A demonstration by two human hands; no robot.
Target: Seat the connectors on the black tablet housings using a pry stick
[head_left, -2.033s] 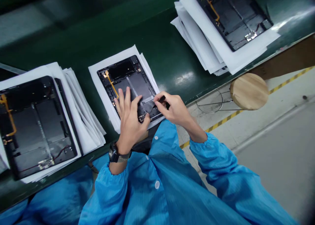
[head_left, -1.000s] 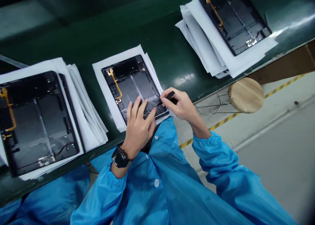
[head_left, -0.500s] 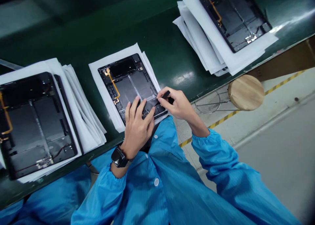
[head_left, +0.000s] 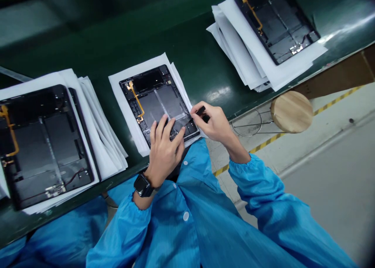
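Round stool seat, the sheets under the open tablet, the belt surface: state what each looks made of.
Round stool seat: probably wood, pale and matte, grain streaks showing. Sheets: thin white paper or foam wrap, matte; which one is unclear. Belt surface: dark green, likely rubber or PVC, glossy with light reflections.

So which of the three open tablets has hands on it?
The middle tablet: left hand rests on it; right hand pinches a black tool.

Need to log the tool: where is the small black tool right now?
The small black tool is pinched in the right hand, at the right edge of the middle open tablet, beside the left hand.
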